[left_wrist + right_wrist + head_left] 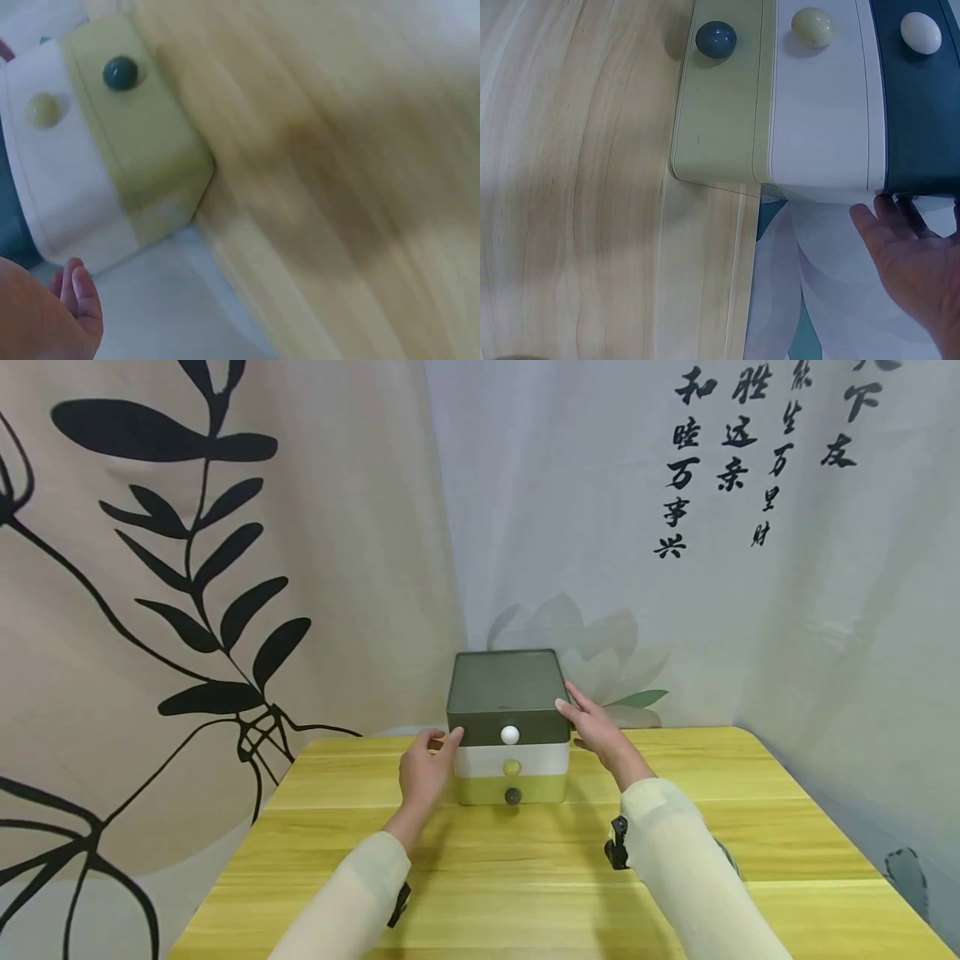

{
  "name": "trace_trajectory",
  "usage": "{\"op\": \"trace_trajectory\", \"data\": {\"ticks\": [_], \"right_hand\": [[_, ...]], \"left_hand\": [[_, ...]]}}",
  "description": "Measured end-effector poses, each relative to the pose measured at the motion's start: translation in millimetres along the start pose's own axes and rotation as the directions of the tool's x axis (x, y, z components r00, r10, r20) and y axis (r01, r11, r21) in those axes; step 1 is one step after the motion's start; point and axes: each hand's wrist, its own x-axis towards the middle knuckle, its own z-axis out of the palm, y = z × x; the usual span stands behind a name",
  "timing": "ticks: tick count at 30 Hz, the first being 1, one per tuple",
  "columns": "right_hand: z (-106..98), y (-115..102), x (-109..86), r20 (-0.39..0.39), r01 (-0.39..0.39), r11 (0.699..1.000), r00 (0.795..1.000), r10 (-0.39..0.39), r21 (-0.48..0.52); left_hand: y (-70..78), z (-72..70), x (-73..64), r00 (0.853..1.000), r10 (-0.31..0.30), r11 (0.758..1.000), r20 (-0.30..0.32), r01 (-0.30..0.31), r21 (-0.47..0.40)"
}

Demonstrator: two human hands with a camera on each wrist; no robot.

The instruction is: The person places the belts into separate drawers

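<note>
A small three-tier drawer box stands on the wooden table, dark green on top, white in the middle and yellow-green below. Each tier has one round knob: white, yellow and dark grey-green. At the top tier's front left corner is my left hand, its thumb against the corner and its other fingers loosely bent beside it. My right hand is at the opposite side, thumb by the upper edge and fingers extended along the side wall. The drawers look closed.
The wooden table ends just behind the box. A printed cloth backdrop with plant shapes and black characters hangs behind and around it. Black straps with devices sit on the wrists, over cream sleeves.
</note>
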Motion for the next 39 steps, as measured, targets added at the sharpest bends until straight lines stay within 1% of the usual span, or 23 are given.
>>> {"op": "trace_trajectory", "data": {"ticks": [2,5,9,13,16,19,21,24,29,34,39], "right_hand": [[0.0,0.2,-0.7,-0.002,0.002,1.0,1.0,-0.002,-0.002],[0.6,0.2,-0.9,-0.003,0.008,1.0,1.0,-0.008,-0.006],[1.6,-0.1,-0.7,-0.008,0.014,1.0,1.0,-0.014,-0.005],[1.2,0.1,-1.9,-0.01,0.005,1.0,1.0,-0.006,-0.006],[0.7,0.5,-2.4,-0.011,0.002,1.0,1.0,-0.002,-0.004],[0.2,0.9,-2.5,-0.013,0.003,1.0,1.0,-0.003,0.001],[0.1,1.0,-2.7,-0.014,0.003,1.0,1.0,-0.003,0.005],[0.5,0.5,-3.5,-0.012,0.0,1.0,1.0,0.001,0.005],[1.7,-0.9,-5.3,-0.013,-0.004,1.0,1.0,0.004,0.004],[1.5,-0.9,-5.2,-0.016,-0.007,1.0,1.0,0.007,0.006],[1.7,0.3,-4.7,-0.031,-0.004,1.0,1.0,0.004,0.009]], "left_hand": [[2.1,-3.6,6.0,1.0,0.001,1.0,0.013,-0.001,-0.003],[5.8,-8.8,15.9,0.999,0.02,1.0,0.046,-0.019,-0.017],[12.7,-13.1,29.5,0.991,0.061,0.998,0.117,-0.057,-0.029],[24.1,-15.4,39.3,0.976,0.096,0.995,0.198,-0.098,-0.003],[35.0,-16.5,44.1,0.963,0.109,0.993,0.248,-0.119,0.027],[43.5,-15.7,49.7,0.951,0.112,0.989,0.289,-0.134,0.059],[46.7,-14.2,53.6,0.944,0.108,0.987,0.313,-0.139,0.08],[48.1,-12.1,58.4,0.935,0.102,0.983,0.34,-0.146,0.107],[48.4,-10.0,62.1,0.928,0.086,0.979,0.362,-0.146,0.14],[47.7,-8.4,63.1,0.921,0.067,0.979,0.385,-0.135,0.152],[46.3,-6.3,64.4,0.911,0.053,0.982,0.408,-0.122,0.145]]}}
